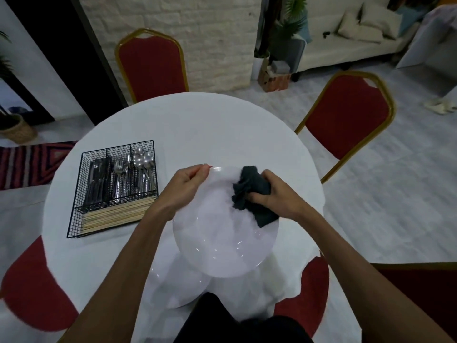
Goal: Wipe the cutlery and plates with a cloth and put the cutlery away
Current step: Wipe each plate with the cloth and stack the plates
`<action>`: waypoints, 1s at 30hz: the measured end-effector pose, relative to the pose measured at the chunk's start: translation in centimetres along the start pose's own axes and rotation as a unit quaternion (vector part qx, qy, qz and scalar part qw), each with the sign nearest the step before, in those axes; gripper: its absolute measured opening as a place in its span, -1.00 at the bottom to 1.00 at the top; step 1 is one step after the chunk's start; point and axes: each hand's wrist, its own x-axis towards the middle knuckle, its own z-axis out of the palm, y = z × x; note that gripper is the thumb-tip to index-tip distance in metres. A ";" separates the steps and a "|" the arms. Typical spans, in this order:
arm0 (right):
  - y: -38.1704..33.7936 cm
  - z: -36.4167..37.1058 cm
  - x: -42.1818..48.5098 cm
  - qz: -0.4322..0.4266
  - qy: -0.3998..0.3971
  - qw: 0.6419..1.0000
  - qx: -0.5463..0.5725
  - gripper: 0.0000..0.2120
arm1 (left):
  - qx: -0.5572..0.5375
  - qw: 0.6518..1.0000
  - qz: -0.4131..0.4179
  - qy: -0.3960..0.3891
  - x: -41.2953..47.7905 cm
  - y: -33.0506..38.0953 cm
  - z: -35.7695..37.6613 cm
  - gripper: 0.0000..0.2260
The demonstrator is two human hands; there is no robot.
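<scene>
A: What are the hands doing?

B: The left hand (pixel 188 186) pinches the far left rim of a white plate (pixel 222 243), thumb on top and fingers curled under. The right hand (pixel 277 196) is clenched round a bunched dark cloth (pixel 249 186) and presses it on the plate's upper right face.

A: Where is the plate?

B: Tilted towards the person, and it looks raised off the round white table (pixel 222 125). Close to the body, a second plate (pixel 178 285) lies flat on the table, partly under the held one.

A: How will it handle?

B: I'd judge it stiff, glossy and breakable, with some weight hanging from that one-sided grip. The glaze probably slides under bare fingers, so the rim is the right place to hold it. The cloth is soft and folds to the curve, which lets the right hand push without slipping.

A: And the cutlery?

B: Farther left stands a black wire caddy (pixel 78 194), well apart from the plates. Chopsticks (pixel 116 215) lie across its near compartment. Behind them are knives (pixel 97 177), forks (pixel 121 169) and spoons (pixel 143 157), each in its own slot. They look like hard, smooth metal, best lifted by the handles.

A: Beyond that?

B: A red chair (pixel 150 65) at the table's far edge.
</scene>
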 end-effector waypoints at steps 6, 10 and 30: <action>-1.0 0.1 1.0 -0.014 -0.084 0.991 -0.099 -0.73 | 0.092 0.990 0.031 -0.101 0.0 -0.7 1.0 -0.76; -1.3 1.3 1.4 -0.039 -0.055 0.994 -0.087 -0.73 | 0.167 0.973 0.073 -0.143 0.8 -0.7 2.5 -0.65; -1.1 -3.7 0.0 0.035 -0.099 0.991 0.085 -0.74 | -0.120 0.944 -0.203 -0.232 0.8 0.3 1.1 -0.53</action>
